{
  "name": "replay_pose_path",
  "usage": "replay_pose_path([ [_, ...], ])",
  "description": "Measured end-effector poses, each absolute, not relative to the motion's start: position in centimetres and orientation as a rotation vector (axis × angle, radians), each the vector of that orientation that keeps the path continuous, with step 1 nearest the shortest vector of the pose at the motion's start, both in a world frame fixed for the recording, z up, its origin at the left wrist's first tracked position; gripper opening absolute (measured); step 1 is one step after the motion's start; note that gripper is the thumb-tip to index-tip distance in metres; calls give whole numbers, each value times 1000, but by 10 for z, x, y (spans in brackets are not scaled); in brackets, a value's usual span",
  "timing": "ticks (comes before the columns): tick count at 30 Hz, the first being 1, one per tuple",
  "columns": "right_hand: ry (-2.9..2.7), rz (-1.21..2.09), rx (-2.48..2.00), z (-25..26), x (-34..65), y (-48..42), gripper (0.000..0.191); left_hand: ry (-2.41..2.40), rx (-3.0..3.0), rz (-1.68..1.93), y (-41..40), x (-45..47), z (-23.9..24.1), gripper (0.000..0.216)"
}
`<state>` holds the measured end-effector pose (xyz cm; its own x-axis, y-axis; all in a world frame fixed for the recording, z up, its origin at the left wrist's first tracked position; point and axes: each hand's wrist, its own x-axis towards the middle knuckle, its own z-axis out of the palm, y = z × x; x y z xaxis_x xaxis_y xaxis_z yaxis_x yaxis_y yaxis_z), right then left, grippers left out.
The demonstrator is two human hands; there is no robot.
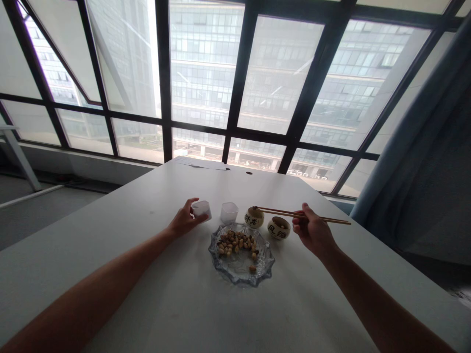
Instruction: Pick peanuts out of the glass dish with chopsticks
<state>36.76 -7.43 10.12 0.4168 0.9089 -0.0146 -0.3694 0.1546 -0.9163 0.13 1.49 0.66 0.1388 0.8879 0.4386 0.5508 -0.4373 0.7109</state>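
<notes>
The chopsticks (277,212), at two o'clock from the bowl (245,282), look light, stiff, best held well back; the right hand (312,230) pinches them mid-length, tips at a pot (253,219). Near eleven, the left hand (185,218) clasps a cup (200,210), probably light, by its sides.

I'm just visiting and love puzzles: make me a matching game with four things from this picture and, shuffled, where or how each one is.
1. Thin brown wooden chopsticks
2. Scalloped clear glass bowl
3. Leftmost translucent white cup
4. Long blue fabric curtain

A. Holding small tan nut-like pieces
B. Hanging at the picture's right
C. In the right grip
D. In the left grip

Right pairs: 1-C, 2-A, 3-D, 4-B
</notes>
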Motion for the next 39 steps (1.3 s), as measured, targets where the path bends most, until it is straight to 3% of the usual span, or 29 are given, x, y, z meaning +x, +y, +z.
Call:
replay_pose_path([
  [11, -704, 965, -1043, 106, 361, -81, 37, 1271, 2373, 1452, 16, 5, -1, 78],
  [18, -1034, 865, -954, 104, 318, -74, 53, 1253, 2404, 1394, 16, 9, 1, 68],
  [25, -1464, 844, -931, 110, 254, -53, 56, 1267, 2399, 1346, 9, 12, 3, 66],
  [31, -1499, 737, -1068, 130, 294, -73, 64, 1280, 2388, 1289, 10, 12, 2, 67],
  [39, -2026, 925, -1348, 148, 340, -109, 63, 1307, 2367, 1216, 11, 11, 2, 70],
])
